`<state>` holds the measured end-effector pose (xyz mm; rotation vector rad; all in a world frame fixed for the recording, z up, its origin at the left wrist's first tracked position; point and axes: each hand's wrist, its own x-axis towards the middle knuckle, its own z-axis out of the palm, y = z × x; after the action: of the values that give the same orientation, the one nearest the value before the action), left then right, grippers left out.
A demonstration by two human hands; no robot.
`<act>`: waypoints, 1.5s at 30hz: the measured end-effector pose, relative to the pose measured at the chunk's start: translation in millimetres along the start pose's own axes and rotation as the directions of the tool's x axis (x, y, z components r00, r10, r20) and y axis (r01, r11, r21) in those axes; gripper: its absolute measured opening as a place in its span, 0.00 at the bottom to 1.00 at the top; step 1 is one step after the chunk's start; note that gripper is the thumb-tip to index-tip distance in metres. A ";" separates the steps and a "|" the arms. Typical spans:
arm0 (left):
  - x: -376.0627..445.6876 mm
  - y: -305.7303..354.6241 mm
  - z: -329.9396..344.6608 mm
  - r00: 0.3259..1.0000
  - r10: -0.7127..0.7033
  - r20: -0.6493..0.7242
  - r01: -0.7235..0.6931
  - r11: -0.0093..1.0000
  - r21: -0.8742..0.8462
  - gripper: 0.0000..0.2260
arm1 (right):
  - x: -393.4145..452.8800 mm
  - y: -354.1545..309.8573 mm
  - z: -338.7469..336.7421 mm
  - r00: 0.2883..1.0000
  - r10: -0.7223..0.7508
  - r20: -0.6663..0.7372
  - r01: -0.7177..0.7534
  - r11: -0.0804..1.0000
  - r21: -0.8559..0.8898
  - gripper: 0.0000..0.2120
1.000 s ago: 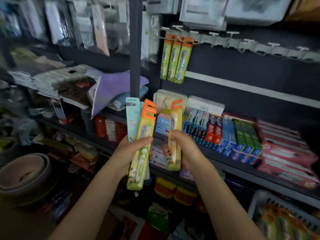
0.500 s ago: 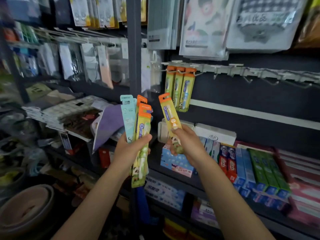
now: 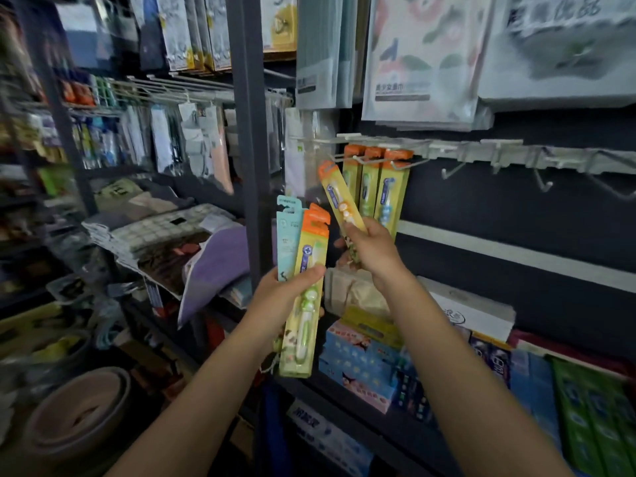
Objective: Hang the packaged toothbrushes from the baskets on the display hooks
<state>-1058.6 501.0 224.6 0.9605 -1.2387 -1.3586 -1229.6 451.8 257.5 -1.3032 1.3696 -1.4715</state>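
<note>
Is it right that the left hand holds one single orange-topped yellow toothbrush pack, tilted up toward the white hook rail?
Not quite. The head view shows the right hand holding that single orange-topped yellow toothbrush pack, tilted up toward the white hook rail. The left hand grips a bunch of several packs.

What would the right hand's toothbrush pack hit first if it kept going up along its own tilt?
Probably the leftmost display hook and the three hung toothbrush packs. The right hand holds its orange-topped toothbrush pack tilted up-left, its top just left of them. Depth is unclear, so it may pass in front.
</note>
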 end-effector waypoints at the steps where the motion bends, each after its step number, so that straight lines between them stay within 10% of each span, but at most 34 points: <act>1: 3.9 2.1 4.0 1.000 -0.011 -0.005 0.011 1.000 -0.004 0.11 | 5.7 0.0 -1.1 1.000 -0.005 0.004 0.005 1.000 0.004 0.09; 14: 64.7 4.9 15.5 0.997 -0.075 -0.006 0.074 0.991 -0.116 0.16 | 47.6 16.4 -7.4 0.992 -0.052 -0.115 0.056 0.998 0.030 0.08; 21: 78.2 2.7 13.1 0.994 -0.096 -0.062 0.086 0.985 -0.149 0.12 | 44.7 32.5 11.8 0.980 0.127 0.152 -0.082 0.959 -0.270 0.13; 38: 94.7 -8.9 6.8 0.995 -0.086 -0.055 0.077 0.987 -0.139 0.13 | 34.7 51.8 -3.4 0.989 0.129 -0.076 -0.143 0.959 -0.244 0.18; 45: 93.2 -10.2 13.7 0.998 -0.046 -0.032 0.042 0.992 -0.121 0.12 | -9.7 31.3 4.5 0.961 0.032 0.276 0.002 0.992 -0.123 0.16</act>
<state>-1088.9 411.2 223.5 0.9278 -1.1024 -1.4287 -1226.9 454.7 224.7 -1.5093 1.2950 -1.1571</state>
